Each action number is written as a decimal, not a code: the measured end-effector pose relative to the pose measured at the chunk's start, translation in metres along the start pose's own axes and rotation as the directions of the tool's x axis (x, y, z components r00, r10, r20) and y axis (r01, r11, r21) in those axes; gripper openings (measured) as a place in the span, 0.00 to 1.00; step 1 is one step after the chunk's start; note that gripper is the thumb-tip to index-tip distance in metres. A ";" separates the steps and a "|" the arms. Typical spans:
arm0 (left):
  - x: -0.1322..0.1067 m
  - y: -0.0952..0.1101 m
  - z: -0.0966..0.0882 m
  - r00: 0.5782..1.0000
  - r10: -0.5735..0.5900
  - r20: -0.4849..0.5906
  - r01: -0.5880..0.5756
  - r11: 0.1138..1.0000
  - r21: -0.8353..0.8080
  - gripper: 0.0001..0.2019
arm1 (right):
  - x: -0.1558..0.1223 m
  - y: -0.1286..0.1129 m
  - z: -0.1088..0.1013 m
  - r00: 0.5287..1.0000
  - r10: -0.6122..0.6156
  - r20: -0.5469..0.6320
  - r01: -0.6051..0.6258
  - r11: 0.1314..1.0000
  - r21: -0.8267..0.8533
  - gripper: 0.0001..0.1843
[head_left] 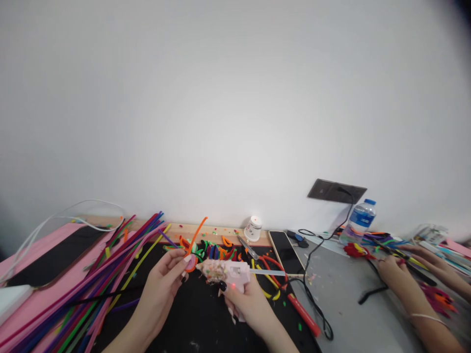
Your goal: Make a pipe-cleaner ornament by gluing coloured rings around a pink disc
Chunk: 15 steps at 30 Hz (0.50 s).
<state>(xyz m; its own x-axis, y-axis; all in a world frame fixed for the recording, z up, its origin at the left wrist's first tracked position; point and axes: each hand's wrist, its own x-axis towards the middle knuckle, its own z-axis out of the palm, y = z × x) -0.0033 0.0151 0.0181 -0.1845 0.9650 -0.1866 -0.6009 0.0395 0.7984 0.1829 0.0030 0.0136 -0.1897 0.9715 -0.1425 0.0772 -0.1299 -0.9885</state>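
Note:
In my left hand (165,274) I pinch an orange pipe cleaner (197,234) whose free end points up. A small round coil (191,263), pinkish-purple with an orange edge, shows at the fingertips. My right hand (246,296) is wrapped round the handle of a pale pink hot glue gun (235,274), its nozzle crusted with coloured bits. The nozzle tip points left, right beside the coil; whether they touch I cannot tell. A clear glue stick (267,272) sticks out of the gun's back, and a small red light glows on its side.
Long pipe cleaners (91,289) lie piled at left. Behind my hands are short coloured coils (217,251), scissors (248,247), a paper cup (253,228) and a phone (286,252). A black cord (308,294) runs to the wall socket (336,190). Another person's hands (393,272) work at right near a bottle (360,220).

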 end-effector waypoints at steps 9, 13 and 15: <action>0.001 0.001 -0.001 1.000 0.013 -0.018 -0.013 1.000 -0.009 0.19 | 0.002 0.009 -0.002 1.000 0.001 0.000 -0.001 0.999 0.044 0.22; 0.001 0.000 -0.002 1.000 0.008 -0.021 -0.008 1.000 -0.010 0.19 | 0.002 0.009 -0.001 1.000 -0.010 0.003 0.009 0.999 0.042 0.23; 0.001 0.000 -0.004 1.000 0.009 -0.018 -0.009 1.000 -0.006 0.19 | 0.001 0.007 -0.001 1.000 -0.011 -0.001 0.011 0.999 0.031 0.22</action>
<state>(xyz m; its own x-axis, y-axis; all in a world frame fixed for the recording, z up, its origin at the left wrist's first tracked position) -0.0064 0.0152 0.0156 -0.2042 0.9603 -0.1900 -0.6036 0.0293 0.7968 0.1841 0.0034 0.0062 -0.1896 0.9730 -0.1318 0.0451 -0.1254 -0.9911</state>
